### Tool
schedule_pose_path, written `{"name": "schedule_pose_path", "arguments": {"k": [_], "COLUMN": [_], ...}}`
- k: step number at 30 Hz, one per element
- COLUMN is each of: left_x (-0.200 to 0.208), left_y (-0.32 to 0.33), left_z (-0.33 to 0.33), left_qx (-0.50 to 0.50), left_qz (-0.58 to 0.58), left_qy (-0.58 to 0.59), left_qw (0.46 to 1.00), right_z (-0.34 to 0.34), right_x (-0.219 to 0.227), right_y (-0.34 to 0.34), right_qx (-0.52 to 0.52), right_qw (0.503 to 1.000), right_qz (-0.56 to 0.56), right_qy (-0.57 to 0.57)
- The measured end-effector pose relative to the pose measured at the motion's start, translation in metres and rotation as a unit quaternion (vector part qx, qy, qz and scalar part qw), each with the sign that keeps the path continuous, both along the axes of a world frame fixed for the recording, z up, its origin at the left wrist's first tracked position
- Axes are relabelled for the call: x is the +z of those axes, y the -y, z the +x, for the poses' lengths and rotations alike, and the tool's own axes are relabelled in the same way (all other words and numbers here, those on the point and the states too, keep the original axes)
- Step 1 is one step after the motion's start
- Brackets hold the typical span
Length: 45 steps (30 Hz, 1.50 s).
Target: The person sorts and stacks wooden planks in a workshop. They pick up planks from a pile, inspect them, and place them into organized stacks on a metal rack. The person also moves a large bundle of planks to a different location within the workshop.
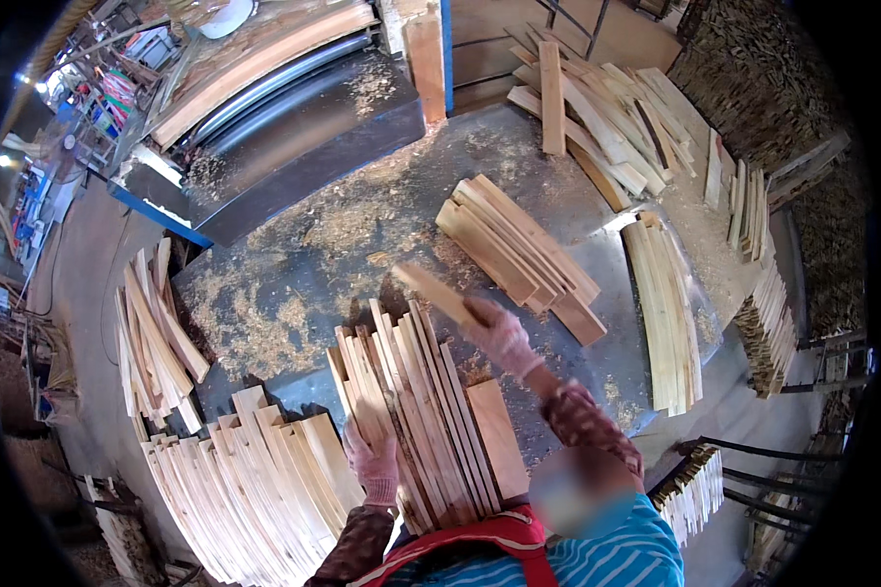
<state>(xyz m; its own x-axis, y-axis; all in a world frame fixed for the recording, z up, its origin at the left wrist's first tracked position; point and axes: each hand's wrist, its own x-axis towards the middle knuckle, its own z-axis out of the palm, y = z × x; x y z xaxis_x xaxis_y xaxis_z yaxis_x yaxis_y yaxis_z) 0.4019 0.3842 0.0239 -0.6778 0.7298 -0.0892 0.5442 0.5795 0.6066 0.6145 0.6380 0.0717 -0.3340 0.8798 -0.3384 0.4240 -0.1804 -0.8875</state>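
My right hand (499,338), in a pale pink work glove, grips one end of a short wooden board (431,292). The board is tilted above the metal table, its far end pointing up and left. My left hand (370,458), gloved alike, is closed at the left edge of a row of wooden slats (421,411) standing side by side in front of me. Its fingertips are partly blurred against the wood. A wider flat board (497,435) lies against the row's right side. Beyond my right hand rests a fanned stack of boards (519,245).
A machine with a metal roller (294,93) stands at the far left of the shavings-strewn table (303,245). More slats lie at the left (255,479), and boards (664,313) line the right edge. A loose board pile (607,117) spreads at the far right.
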Motion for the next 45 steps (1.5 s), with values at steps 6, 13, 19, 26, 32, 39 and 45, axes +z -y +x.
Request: {"name": "schedule_pose_path", "arguments": {"k": [6, 13, 19, 26, 32, 39, 45], "left_x": [0.047, 0.042, -0.049, -0.083, -0.070, -0.085, 0.039], "left_y": [-0.106, -0.095, 0.005, 0.043, 0.029, 0.023, -0.083], "left_z": [0.030, -0.054, -0.121, -0.082, -0.068, -0.076, -0.003], "left_qx": [0.047, 0.094, 0.167, 0.128, 0.124, 0.070, -0.056], "left_qz": [0.170, 0.132, -0.079, -0.048, -0.009, 0.129, 0.241], "left_qy": [0.606, 0.642, 0.328, 0.433, 0.377, 0.222, 0.597], "left_qw": [0.776, 0.749, 0.927, 0.891, 0.918, 0.964, 0.763], "right_z": [-0.018, 0.027, 0.063, 0.031, 0.045, 0.054, -0.015], "right_x": [0.048, -0.027, -0.120, -0.093, -0.092, -0.058, -0.012], "right_y": [0.097, -0.021, -0.045, 0.024, 0.015, 0.029, 0.132], "right_qx": [0.244, -0.026, 0.003, 0.061, -0.057, -0.070, 0.003], "right_qw": [0.945, 0.843, 0.709, 0.867, 0.871, 0.980, 0.976], "right_qz": [0.214, 0.243, 0.365, 0.338, 0.244, 0.099, 0.217], "right_qy": [0.039, 0.479, 0.603, 0.361, 0.423, 0.159, -0.014]}}
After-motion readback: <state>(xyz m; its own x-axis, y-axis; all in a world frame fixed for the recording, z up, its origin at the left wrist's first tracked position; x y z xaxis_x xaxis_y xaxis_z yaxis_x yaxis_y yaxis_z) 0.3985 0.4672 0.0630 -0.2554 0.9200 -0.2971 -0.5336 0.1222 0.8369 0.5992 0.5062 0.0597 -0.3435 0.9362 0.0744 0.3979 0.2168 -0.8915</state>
